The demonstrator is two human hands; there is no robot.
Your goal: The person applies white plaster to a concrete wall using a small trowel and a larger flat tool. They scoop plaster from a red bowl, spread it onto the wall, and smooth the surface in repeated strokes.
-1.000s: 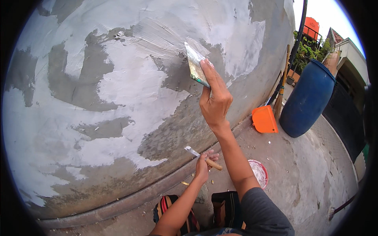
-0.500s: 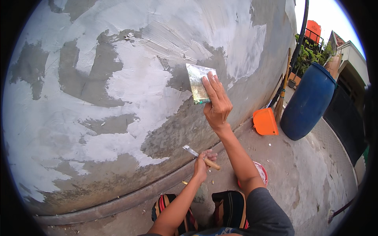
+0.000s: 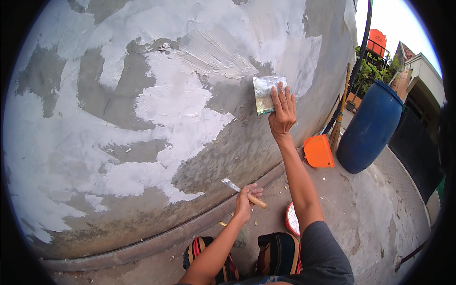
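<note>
My right hand (image 3: 283, 110) holds a flat, square metal spreader plate (image 3: 266, 94) against the grey wall, its fingers laid along the plate's back. White filler (image 3: 175, 95) covers much of the wall (image 3: 204, 156) in uneven patches, with bare grey showing between them. Lower down, in front of the wall's foot, my left hand (image 3: 245, 199) is closed round the wooden handle of a putty knife (image 3: 256, 200). The knife's blade, smeared with white, points up and left, away from the wall's surface as far as I can tell.
A red bucket (image 3: 288, 219) of white filler stands on the ground, partly behind my right arm. Farther right are an orange dustpan (image 3: 319, 151), a broom (image 3: 338, 124) leaning on the wall and a blue barrel (image 3: 370, 127). A low ledge (image 3: 156, 236) runs along the wall's foot.
My right hand has moved the spreader plate to the right along the wall. My left hand with the putty knife has barely moved. More of the bucket shows left of my arm.
</note>
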